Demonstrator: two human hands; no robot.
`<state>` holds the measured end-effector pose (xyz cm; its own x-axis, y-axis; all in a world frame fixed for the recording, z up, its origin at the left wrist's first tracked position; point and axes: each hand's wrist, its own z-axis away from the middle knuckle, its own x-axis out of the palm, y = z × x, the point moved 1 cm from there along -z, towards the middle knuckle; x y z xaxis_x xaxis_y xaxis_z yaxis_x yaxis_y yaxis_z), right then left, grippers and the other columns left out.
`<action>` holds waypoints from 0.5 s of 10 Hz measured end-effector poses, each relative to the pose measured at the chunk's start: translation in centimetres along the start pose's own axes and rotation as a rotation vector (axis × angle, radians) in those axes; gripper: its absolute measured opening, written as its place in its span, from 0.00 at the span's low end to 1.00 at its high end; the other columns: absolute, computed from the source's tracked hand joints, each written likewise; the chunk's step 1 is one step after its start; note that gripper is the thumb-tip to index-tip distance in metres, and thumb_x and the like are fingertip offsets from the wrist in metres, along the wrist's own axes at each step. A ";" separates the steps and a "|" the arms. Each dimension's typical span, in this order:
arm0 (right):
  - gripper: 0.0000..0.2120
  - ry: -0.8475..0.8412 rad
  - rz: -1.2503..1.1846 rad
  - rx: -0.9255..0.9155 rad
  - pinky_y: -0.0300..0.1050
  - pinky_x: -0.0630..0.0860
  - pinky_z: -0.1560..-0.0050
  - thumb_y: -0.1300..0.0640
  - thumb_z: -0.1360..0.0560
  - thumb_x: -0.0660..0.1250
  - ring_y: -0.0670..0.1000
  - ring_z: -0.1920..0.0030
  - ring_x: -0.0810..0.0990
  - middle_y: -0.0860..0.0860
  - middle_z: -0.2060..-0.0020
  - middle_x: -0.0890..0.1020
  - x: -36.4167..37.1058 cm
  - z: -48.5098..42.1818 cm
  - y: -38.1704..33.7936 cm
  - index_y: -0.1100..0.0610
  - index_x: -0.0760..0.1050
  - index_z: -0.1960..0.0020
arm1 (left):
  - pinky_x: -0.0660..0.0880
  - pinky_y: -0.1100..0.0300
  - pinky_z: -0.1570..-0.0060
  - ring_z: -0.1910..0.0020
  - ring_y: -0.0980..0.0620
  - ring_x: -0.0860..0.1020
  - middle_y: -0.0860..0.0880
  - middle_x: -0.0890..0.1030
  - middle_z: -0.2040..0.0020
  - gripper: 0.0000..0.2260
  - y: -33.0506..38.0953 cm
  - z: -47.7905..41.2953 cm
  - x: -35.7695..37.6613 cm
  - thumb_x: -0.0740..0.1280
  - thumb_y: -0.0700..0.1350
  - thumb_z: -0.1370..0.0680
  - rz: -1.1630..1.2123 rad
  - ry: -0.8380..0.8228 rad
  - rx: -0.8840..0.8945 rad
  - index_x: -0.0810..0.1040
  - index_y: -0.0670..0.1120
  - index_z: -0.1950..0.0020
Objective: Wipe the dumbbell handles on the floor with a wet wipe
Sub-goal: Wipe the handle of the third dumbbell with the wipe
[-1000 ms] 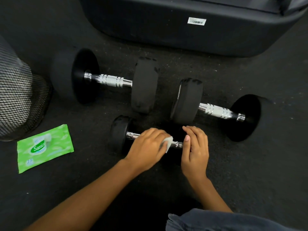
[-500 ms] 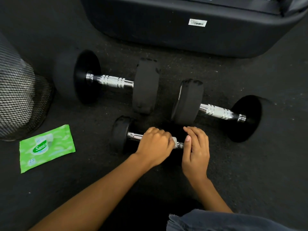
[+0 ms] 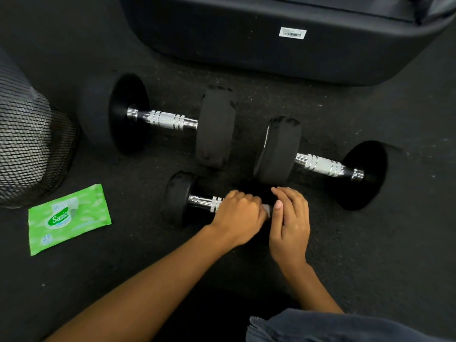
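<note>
Dim overall; black floor (image 3: 148, 280) swallows detail. Soft light from above, no hard-edged shadows. Glare streaks on the chrome: rear-left handle (image 3: 162, 120), right handle (image 3: 323, 165), near handle (image 3: 204, 202). Green wipes packet (image 3: 67, 219) is the brightest patch, a bit oversaturated. Skin on left hand (image 3: 238, 217) and right hand (image 3: 290, 223) evenly lit (darkest shadow pools under the forearms, toward the floor's near edge). Wide-angle bowing at the borders: mesh bin (image 3: 27, 149) at the left edge curves, goes soft. Centre sharp, faint compression smear.

A mesh bin (image 3: 27, 149) sits on my left. Ahead is a big black base (image 3: 271, 50) with a white sticker (image 3: 292, 33).
</note>
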<state>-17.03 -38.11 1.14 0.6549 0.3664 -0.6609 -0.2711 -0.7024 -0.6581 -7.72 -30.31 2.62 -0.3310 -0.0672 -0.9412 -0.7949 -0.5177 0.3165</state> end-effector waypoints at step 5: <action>0.17 -0.010 0.002 -0.001 0.52 0.70 0.40 0.58 0.21 0.53 0.53 0.41 0.74 0.55 0.46 0.78 0.0 0.0 0.0 0.63 0.76 0.42 | 0.64 0.56 0.42 0.55 0.49 0.79 0.48 0.83 0.55 0.22 -1.5 1.3 0.9 0.47 0.51 0.23 0.088 0.103 0.093 0.79 0.45 0.49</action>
<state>-17.01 -38.14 1.16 0.6474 0.3713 -0.6656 -0.2717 -0.7035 -0.6567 -7.43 -28.50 1.45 -0.3512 -0.1983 -0.9151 -0.8105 -0.4249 0.4031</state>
